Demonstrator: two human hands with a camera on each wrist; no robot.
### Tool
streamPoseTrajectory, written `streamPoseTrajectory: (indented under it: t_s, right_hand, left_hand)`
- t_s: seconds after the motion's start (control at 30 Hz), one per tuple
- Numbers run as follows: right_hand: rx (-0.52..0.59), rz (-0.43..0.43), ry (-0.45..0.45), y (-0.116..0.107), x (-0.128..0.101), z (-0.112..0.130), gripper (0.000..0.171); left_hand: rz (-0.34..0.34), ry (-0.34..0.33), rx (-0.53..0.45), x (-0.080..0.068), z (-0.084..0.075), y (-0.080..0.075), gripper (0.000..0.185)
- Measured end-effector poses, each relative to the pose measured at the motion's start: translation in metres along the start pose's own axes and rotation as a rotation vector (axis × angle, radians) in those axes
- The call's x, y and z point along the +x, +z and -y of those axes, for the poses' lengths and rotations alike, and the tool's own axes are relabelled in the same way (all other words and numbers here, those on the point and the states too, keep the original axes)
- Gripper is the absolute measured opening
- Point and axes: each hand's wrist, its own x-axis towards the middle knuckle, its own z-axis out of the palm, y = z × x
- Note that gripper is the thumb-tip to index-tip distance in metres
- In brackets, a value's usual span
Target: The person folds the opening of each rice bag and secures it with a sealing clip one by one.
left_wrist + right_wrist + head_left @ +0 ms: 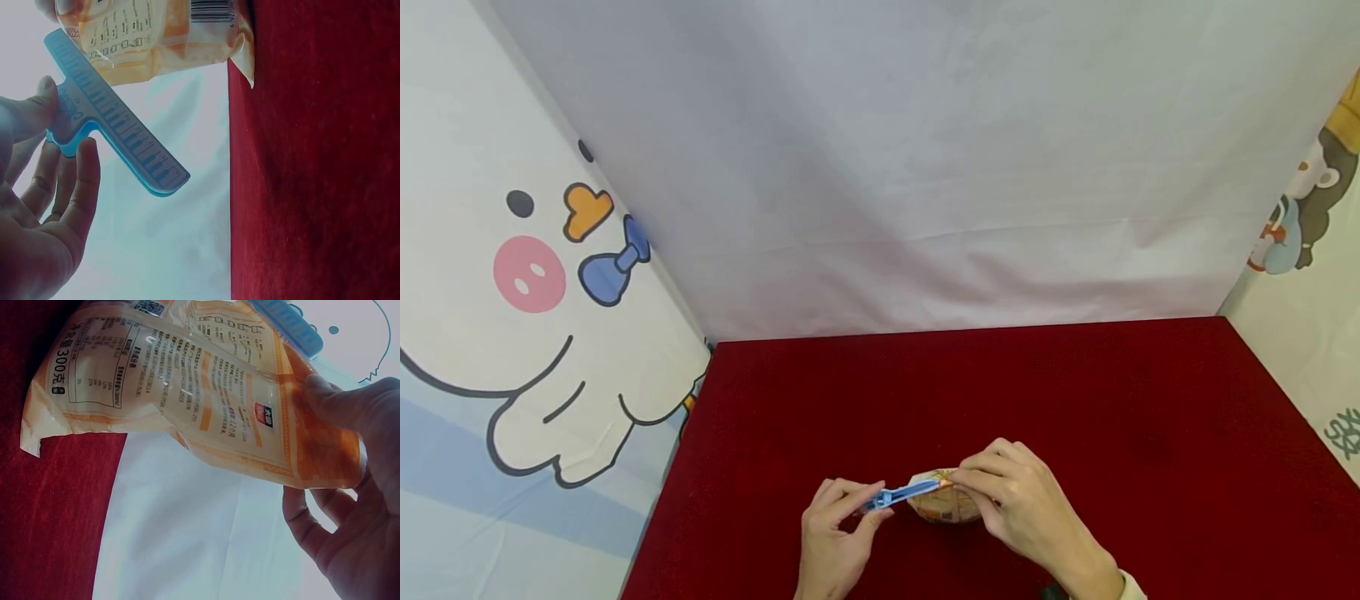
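Over red table (1150, 433), left hand (835, 533) pinching blue clip (898, 497), right hand (1022, 508) gripping orange bag (943, 505)

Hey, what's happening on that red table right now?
A person is working over the red table with both hands. The left hand pinches a blue clip by its handle end. The right hand grips the top edge of an orange bag. The clip's far end sits at the bag's top, though whether it is clamped on is hard to tell. The bag's bottom rests on the table.
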Motion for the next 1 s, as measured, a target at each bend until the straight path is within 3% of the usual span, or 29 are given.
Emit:
streamPoseTrajectory:
  t_s: [0.2, 1.0]
  right_hand:
    - [-0.010, -0.011, -0.012, 0.0004, 0.0006, -0.0005, 0.036]
    - [-0.003, -0.031, -0.030, 0.0013, 0.0007, -0.0029, 0.038]
  left_hand:
    - [-0.013, 0.090, -0.052, -0.0004, 0.0034, 0.0046, 0.042]
    - [-0.068, 0.132, -0.027, 0.0019, 0.0002, 0.0078, 0.040]
